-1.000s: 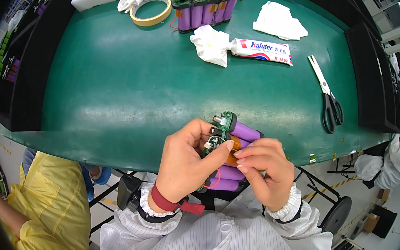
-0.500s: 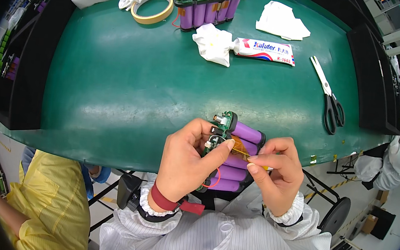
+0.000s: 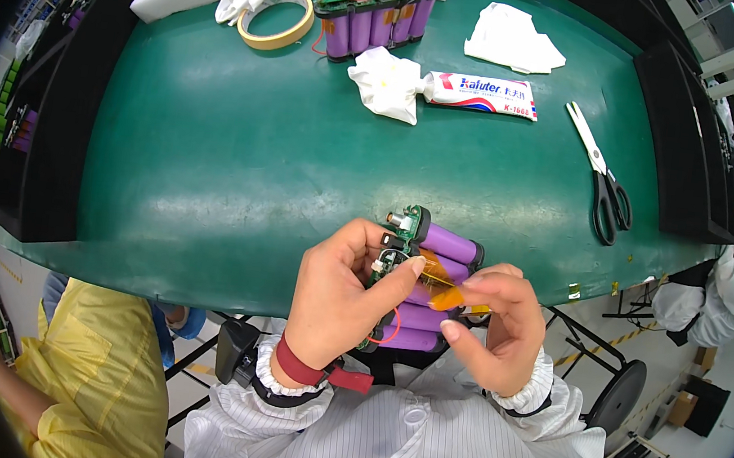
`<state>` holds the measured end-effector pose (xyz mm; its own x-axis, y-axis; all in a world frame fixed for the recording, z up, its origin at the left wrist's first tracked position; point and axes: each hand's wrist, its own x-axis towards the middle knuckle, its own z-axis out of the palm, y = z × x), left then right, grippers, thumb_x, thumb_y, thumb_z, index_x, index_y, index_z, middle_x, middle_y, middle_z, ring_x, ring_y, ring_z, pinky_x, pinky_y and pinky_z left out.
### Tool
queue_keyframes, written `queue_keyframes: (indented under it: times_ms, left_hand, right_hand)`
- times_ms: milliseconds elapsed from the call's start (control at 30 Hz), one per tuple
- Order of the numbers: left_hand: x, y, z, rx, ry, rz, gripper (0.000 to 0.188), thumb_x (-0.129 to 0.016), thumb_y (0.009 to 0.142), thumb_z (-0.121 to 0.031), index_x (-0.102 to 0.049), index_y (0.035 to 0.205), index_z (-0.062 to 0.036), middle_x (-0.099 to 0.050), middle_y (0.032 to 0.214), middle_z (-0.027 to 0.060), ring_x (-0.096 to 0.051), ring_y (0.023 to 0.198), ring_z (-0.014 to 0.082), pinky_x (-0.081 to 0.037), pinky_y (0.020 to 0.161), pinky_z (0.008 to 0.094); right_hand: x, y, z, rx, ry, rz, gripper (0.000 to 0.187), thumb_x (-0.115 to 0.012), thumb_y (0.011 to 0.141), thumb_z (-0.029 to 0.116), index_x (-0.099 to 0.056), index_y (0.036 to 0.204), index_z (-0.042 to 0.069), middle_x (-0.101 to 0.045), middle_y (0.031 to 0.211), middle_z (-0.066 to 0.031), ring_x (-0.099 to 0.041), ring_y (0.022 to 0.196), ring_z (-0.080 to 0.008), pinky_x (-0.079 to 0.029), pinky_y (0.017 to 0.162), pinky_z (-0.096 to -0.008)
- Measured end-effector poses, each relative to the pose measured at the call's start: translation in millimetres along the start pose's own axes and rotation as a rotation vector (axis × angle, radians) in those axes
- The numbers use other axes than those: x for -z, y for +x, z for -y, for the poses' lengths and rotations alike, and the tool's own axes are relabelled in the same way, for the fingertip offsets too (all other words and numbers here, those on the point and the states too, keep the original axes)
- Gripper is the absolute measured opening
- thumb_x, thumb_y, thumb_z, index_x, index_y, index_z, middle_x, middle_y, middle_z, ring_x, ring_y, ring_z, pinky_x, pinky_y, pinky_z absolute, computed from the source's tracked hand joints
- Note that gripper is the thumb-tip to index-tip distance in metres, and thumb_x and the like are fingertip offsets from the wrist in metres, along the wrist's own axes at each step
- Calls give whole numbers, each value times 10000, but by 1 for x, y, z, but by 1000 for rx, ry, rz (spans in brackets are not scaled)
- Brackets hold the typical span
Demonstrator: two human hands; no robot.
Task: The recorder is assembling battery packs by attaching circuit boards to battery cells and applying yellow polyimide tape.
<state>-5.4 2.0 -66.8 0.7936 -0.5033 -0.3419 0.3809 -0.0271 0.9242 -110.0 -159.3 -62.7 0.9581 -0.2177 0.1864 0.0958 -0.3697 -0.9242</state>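
Close to my body, a battery pack of purple cylindrical cells [image 3: 450, 244] with a green circuit board [image 3: 420, 221] along one side is tilted in my left hand [image 3: 344, 288]. That hand is closed around the board side, its thumb pressing near a thin yellow wire and amber tape on the cells. A loose flap of amber tape [image 3: 446, 300] lifts off the pack beside the index fingertip of my right hand [image 3: 498, 324]. The right thumb and index finger are apart. A red wire [image 3: 398, 327] curves over the lower cells.
Across the green table [image 3: 240, 151] are a second battery pack [image 3: 379, 24], a tape roll [image 3: 299, 33], a crumpled white cloth [image 3: 385, 85], a glue tube [image 3: 482, 94], a white cloth [image 3: 513, 39] and scissors [image 3: 603, 179]. A person in yellow [image 3: 102, 371] sits at left.
My right thumb and index finger have separated, and the amber tape flap now shows between them. The left hand keeps its hold on the battery pack.
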Motion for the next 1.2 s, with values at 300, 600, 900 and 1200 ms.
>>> queue_keyframes:
  times_ms: [300, 600, 900, 1200]
  left_hand:
    - [-1, 0, 1, -14, -26, -11, 138, -685, 881, -41, -585, 958, 14, -647, 849, 16, -552, 718, 28, -446, 608, 195]
    - [-3, 1, 3, -46, -33, -26, 152, -695, 882, -61, -582, 944, 18, -633, 791, 3, -529, 629, 6, -425, 504, 186]
    - [-2, 1, 3, -30, -29, -26, 149, -697, 877, -57, -583, 941, 16, -626, 784, -8, -518, 647, 0, -419, 527, 182]
    - [-1, 0, -3, 15, -33, 0, 126, -684, 876, -35, -574, 933, -8, -627, 852, -4, -534, 714, 23, -428, 597, 181]
  right_hand:
    - [-2, -5, -7, 3, -27, -103, 229, -705, 743, -71, -600, 865, 91, -733, 885, -9, -528, 832, -180, -411, 800, -306]
    - [-14, 5, -5, 95, -218, -177, 298, -784, 699, -54, -551, 755, 122, -727, 969, 18, -533, 841, -204, -409, 782, -329]
    - [-13, 11, -13, 420, -484, -141, 309, -792, 699, -48, -548, 841, 79, -710, 931, -42, -648, 794, -210, -436, 679, -351]
    - [-20, 9, -14, 385, -390, -210, 279, -787, 736, -42, -547, 836, 58, -699, 944, -91, -664, 746, -210, -482, 646, -328]
